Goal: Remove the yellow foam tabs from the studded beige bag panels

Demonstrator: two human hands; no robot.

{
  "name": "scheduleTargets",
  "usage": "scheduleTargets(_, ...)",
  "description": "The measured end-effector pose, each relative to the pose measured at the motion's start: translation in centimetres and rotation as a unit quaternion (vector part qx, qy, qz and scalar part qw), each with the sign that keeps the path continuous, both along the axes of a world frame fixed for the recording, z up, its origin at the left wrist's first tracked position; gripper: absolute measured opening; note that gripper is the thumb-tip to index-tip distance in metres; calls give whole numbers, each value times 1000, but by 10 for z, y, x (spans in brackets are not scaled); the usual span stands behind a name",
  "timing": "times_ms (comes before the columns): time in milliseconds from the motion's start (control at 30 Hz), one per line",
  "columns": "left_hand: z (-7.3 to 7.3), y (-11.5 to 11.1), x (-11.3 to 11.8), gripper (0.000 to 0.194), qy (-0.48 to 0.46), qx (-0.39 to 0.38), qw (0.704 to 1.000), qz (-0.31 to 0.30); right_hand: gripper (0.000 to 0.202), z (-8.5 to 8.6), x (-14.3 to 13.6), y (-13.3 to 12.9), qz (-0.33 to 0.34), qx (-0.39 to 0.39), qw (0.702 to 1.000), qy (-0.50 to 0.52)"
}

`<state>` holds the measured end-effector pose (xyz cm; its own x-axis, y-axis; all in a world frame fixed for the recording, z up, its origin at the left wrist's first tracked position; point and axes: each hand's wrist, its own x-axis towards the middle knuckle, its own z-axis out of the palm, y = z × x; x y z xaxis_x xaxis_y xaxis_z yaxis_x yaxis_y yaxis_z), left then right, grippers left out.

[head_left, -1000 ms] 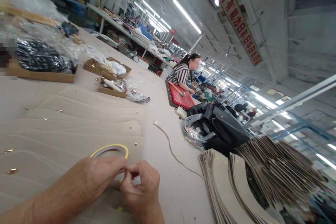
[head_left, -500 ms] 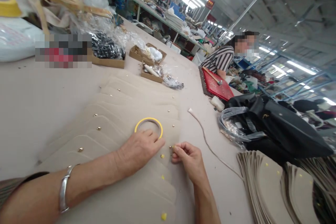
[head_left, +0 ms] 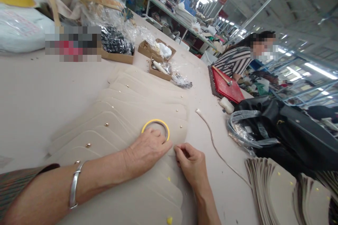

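My left hand [head_left: 150, 149] is closed on a narrow roll of yellow tape [head_left: 155, 122], held low over overlapping beige panels [head_left: 148, 95]. Close to its fingertips, my right hand [head_left: 190, 158] is closed in a pinch at the panels' right edge. Whatever lies between those right fingertips is too small to make out. Small metal studs [head_left: 106, 124] dot the panels in two lines. Nearer to me, a bit of yellow tape [head_left: 169, 220] sticks to a panel by its right edge. My left forearm covers part of the lower panels.
A thin cord [head_left: 211, 137] lies right of the panels, beside a black bag [head_left: 285, 130] and stacked beige pieces [head_left: 280, 190]. Small cardboard boxes [head_left: 160, 74] stand behind. A co-worker in a striped top [head_left: 232, 59] is near a red board [head_left: 227, 86] with a hammer [head_left: 221, 75].
The view has shifted, so most things sit farther right. My hands have come slightly closer together. A stud and a yellow tape bit seen between them before are now out of sight.
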<state>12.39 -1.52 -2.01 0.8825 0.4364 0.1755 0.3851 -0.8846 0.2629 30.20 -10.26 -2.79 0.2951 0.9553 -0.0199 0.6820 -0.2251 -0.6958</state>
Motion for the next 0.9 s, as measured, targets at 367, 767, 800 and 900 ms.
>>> scheduleTargets(367,-2,-1,0,9,24,14,1000,7,26,-1,5,-6,-87,-25,991,102)
scheduleTargets(767,2,-2,-2,15,31,26,999,-7,21,0,-11,2,-9,36,992,-118)
scheduleTargets(800,3,-2,-2,15,28,28,999,-10,20,3,-12,2,1,31,992,-122)
scheduleTargets(900,6,2,-6,16,-11,10,1000,-14,16,14,-10,-1,53,-15,993,-101)
